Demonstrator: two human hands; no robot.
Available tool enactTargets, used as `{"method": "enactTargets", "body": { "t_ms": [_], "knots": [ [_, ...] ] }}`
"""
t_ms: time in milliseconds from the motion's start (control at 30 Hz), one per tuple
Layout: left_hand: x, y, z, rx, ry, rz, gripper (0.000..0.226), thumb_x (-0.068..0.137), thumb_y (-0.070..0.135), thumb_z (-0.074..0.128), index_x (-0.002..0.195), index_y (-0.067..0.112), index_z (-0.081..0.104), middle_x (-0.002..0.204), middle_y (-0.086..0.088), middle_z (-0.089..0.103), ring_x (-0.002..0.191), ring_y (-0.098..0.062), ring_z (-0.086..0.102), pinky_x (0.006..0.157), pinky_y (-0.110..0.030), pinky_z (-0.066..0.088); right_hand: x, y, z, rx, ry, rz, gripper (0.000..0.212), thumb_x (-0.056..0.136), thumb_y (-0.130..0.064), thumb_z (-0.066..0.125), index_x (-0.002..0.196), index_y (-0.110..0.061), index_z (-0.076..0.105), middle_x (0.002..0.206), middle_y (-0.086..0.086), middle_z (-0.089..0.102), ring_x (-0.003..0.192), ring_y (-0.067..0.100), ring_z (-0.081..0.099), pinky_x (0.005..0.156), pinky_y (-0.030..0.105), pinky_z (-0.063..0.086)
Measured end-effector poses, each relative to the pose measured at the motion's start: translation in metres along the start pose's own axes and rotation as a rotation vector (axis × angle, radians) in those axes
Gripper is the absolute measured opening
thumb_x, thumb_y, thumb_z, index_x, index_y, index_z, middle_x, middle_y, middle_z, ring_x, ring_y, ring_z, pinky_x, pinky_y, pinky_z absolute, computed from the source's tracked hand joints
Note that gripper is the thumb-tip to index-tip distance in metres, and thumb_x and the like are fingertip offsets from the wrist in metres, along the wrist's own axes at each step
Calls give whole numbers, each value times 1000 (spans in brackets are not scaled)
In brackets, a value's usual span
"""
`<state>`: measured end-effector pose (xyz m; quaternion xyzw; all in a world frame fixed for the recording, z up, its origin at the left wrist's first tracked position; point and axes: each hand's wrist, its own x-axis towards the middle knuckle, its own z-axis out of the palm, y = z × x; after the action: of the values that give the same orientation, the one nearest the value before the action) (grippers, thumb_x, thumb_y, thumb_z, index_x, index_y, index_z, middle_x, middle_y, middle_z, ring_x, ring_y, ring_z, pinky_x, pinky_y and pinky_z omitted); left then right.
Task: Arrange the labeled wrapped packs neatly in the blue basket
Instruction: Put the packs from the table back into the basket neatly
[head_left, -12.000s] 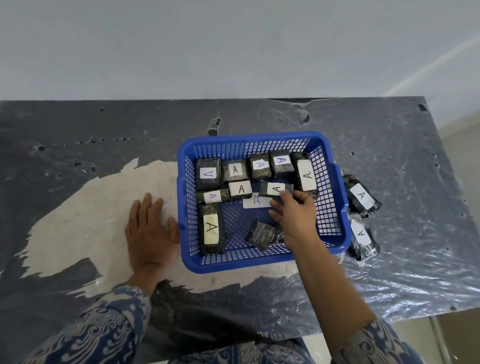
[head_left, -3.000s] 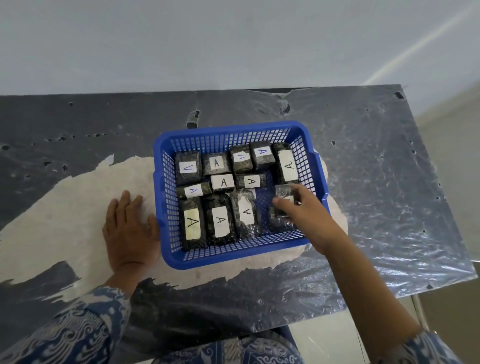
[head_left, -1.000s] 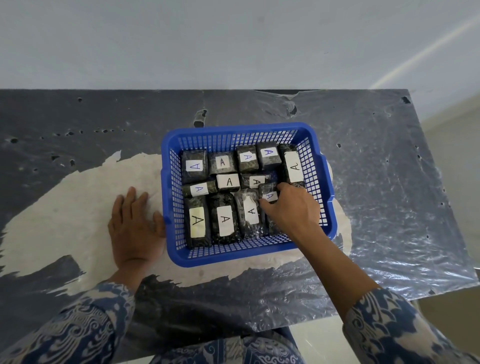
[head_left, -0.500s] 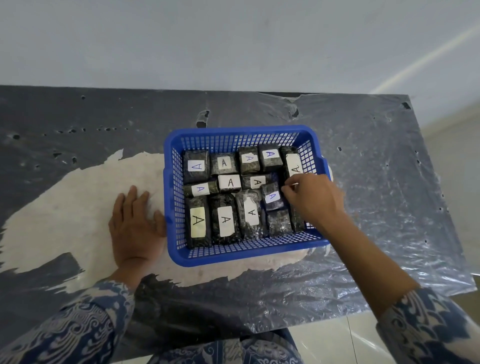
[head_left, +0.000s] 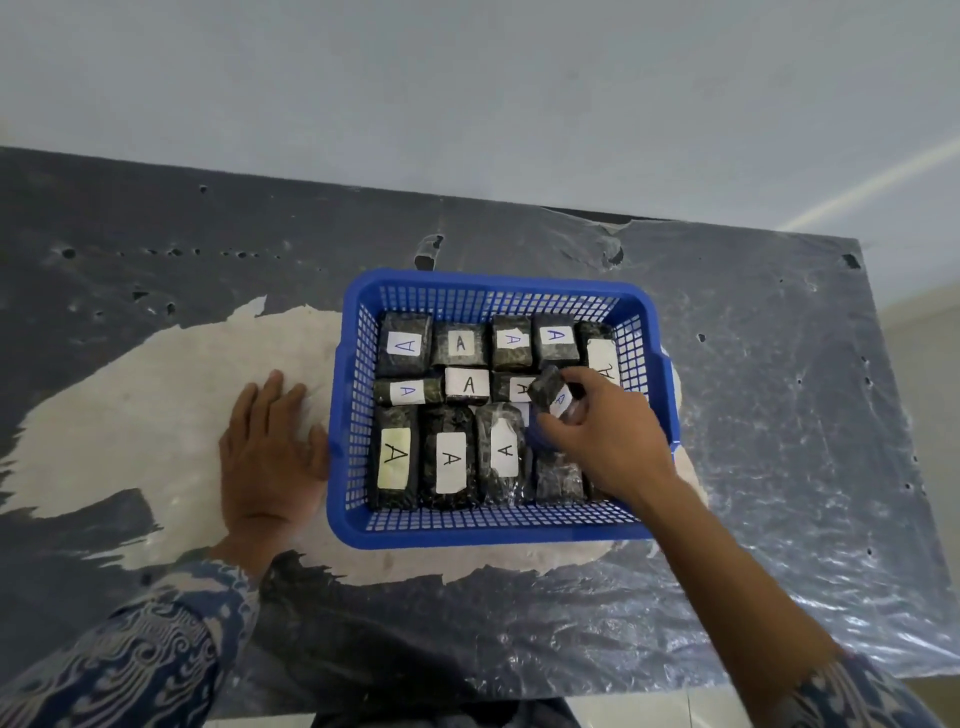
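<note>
A blue mesh basket (head_left: 496, 532) sits in the middle of the table, filled with several dark wrapped packs with white "A" labels. Small packs (head_left: 460, 344) line its far wall and a middle row, and long packs (head_left: 449, 457) lie side by side at the front left. My right hand (head_left: 605, 434) is inside the basket's right half, fingers closed on a small dark pack (head_left: 549, 391) lifted and tilted above the others. An unlabelled dark pack (head_left: 560, 475) lies below that hand. My left hand (head_left: 267, 449) rests flat on the table, touching the basket's left wall.
The table (head_left: 779, 415) is covered in crinkled clear plastic over a dark surface with a pale worn patch (head_left: 145, 405) on the left. Its right edge drops to the floor at the far right. A plain grey wall stands behind.
My right hand has picked up the small labelled pack from the middle right of the basket and tilted it upward. The left hand has stayed flat by the basket.
</note>
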<state>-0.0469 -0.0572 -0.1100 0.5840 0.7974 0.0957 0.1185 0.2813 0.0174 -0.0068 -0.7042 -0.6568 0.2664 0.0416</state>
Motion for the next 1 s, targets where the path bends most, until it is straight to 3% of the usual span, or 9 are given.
{"method": "enactTargets", "body": {
  "t_ms": [100, 200, 267, 400, 633, 800, 867, 933, 1000],
  "knots": [
    [1, -2, 1, 2, -18, -5, 62, 91, 43, 44, 144, 10, 48, 159, -12, 37, 150, -32, 26, 117, -54, 29, 4, 1, -9, -257, -91, -215, 55, 88, -41, 64, 140, -39, 45, 71, -8, 69, 63, 13, 63, 49, 29, 47],
    [1, -4, 3, 6, -6, -21, 63, 90, 44, 42, 145, 12, 46, 159, -9, 37, 150, -31, 26, 116, -55, 29, 7, 0, -5, -472, -158, -280, 56, 90, -30, 61, 143, -34, 43, 89, 5, 70, 75, 28, 66, 56, 32, 44],
    [2, -4, 3, 2, -4, -16, 63, 91, 44, 42, 145, 13, 46, 159, -9, 37, 150, -30, 26, 116, -55, 29, 7, 0, -2, -524, -164, -288, 56, 89, -23, 61, 142, -30, 46, 89, 9, 69, 75, 31, 66, 56, 33, 45],
    [0, -3, 4, -13, -8, -23, 62, 91, 43, 44, 145, 13, 46, 159, -9, 37, 150, -30, 25, 116, -55, 28, 3, 1, 9, -574, -166, -262, 53, 89, -15, 62, 139, -27, 47, 85, 8, 67, 69, 31, 64, 53, 31, 40],
    [0, -3, 2, -6, 12, -7, 61, 92, 42, 42, 145, 10, 45, 159, -11, 37, 150, -31, 26, 118, -52, 27, 7, 4, 23, -561, -138, -226, 53, 92, -7, 57, 140, -28, 51, 92, 8, 70, 77, 31, 68, 57, 34, 46],
    [-1, -4, 3, 24, 1, 5, 63, 92, 43, 40, 145, 9, 45, 158, -13, 37, 149, -32, 26, 120, -52, 27, 1, 13, 11, -362, -154, -192, 63, 93, -22, 58, 149, -41, 36, 87, 3, 69, 74, 25, 61, 57, 32, 46],
    [0, -4, 3, 21, 5, 10, 63, 92, 42, 40, 145, 8, 45, 158, -13, 37, 149, -33, 26, 119, -52, 27, -6, 28, -8, -225, 22, -136, 50, 91, -28, 57, 139, -41, 48, 72, -7, 65, 63, 17, 58, 50, 26, 41],
    [0, -3, 3, 12, 14, 5, 62, 92, 42, 40, 144, 9, 45, 158, -13, 37, 149, -33, 26, 118, -53, 28, -14, 40, -20, -249, 145, -104, 25, 92, -32, 55, 116, -36, 64, 76, -6, 71, 59, 15, 56, 47, 22, 35],
    [-1, -3, 3, 1, 17, 1, 61, 92, 42, 40, 144, 10, 44, 158, -13, 37, 149, -33, 26, 117, -54, 28, -24, 43, -18, -369, 62, -148, 17, 93, -34, 56, 100, -32, 70, 90, -4, 74, 64, 18, 58, 50, 25, 39]
  ]
}}
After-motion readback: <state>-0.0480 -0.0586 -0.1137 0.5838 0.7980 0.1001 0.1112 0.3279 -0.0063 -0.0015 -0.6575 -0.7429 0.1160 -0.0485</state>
